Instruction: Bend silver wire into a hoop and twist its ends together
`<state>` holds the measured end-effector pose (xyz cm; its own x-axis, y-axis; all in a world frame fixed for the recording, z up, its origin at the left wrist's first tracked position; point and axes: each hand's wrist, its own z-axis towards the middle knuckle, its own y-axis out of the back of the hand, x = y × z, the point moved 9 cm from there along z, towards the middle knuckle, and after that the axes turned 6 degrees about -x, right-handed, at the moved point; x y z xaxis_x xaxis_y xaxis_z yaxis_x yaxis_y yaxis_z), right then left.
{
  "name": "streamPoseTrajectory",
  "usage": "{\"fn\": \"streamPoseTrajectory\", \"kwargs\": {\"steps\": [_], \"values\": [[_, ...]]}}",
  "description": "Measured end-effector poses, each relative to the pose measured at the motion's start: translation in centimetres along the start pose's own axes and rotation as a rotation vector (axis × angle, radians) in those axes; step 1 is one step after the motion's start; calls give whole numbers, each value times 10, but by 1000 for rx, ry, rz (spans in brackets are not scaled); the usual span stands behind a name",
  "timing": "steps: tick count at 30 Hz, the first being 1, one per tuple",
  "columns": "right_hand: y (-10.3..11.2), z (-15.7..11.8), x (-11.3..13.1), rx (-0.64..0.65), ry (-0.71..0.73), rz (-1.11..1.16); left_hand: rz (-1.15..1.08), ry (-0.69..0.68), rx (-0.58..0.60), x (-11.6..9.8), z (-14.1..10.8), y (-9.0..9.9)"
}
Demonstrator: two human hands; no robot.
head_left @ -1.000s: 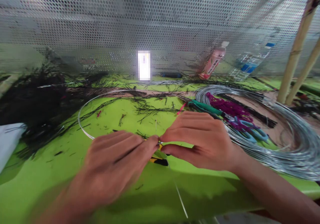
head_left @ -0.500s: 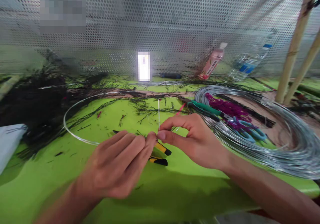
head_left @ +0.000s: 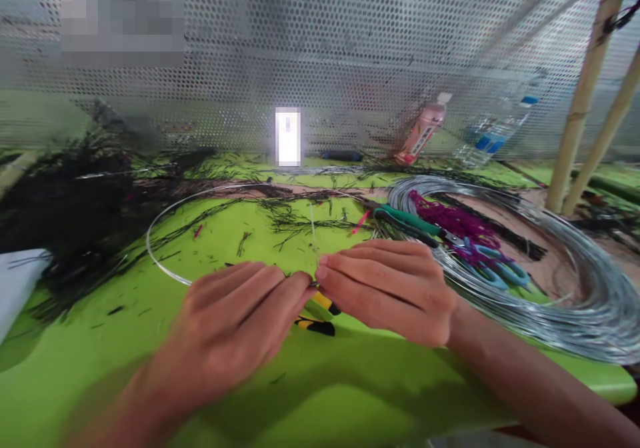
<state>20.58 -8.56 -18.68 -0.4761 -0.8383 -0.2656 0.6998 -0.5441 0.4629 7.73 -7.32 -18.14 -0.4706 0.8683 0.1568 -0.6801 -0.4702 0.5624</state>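
Note:
A bent silver wire (head_left: pixel 149 235) arcs over the table and disappears under my left hand (head_left: pixel 240 321), whose fingers are closed on it. Fingertip to fingertip with it, my right hand (head_left: pixel 390 295) is pinched shut at the wire's end; the spot gripped is mostly hidden by the fingers. A thin straight piece stands up blurred just beyond the fingertips. Below them lie pliers with yellow-and-black handles (head_left: pixel 316 326), partly covered by my hands. Green-handled pliers (head_left: pixel 407 219) rest past my right hand, against a big wire coil (head_left: pixel 575 321).
Blue-handled scissors (head_left: pixel 493 268) and purple netting (head_left: pixel 465 221) lie inside the coil. Dark bristly strands (head_left: pixel 65 201) heap at the left. Two bottles, one pink (head_left: pixel 425 128) and one clear (head_left: pixel 500 135), lean on the mesh wall (head_left: pixel 350 48). Bamboo poles (head_left: pixel 583 101) stand at the right.
My right hand has turned so its fingers lie flatter and closer together at the pinch. The upright thin piece has tilted slightly left, and the wire arc has shifted right.

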Motion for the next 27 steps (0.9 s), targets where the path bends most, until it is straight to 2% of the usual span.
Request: {"fn": "streamPoseTrajectory", "kwargs": {"steps": [2,4,6,10,14,16,19,21,23,27], "values": [[-2,0,2,26,16,-5,3,-28,12,-1,-2,-1],[-3,2,-1,33,-37,17,4,-67,14,-3,-4,-2],[-8,5,-10,86,-161,63,18,-115,5,-6,-4,-1],[-23,5,-27,301,-453,236,75,-234,8,-15,1,-1],[-38,-6,-39,464,-744,587,83,-289,39,-20,2,-3],[-36,-3,-39,399,-689,639,47,-234,29,-16,2,0],[-17,9,-28,153,-398,452,37,-126,-11,-8,4,5],[-12,10,-22,57,-333,376,51,-85,-9,-5,5,6],[-14,9,-24,47,-410,383,37,-73,11,-5,5,5],[-21,6,-34,127,-615,490,-37,-127,41,-8,2,4]]}}
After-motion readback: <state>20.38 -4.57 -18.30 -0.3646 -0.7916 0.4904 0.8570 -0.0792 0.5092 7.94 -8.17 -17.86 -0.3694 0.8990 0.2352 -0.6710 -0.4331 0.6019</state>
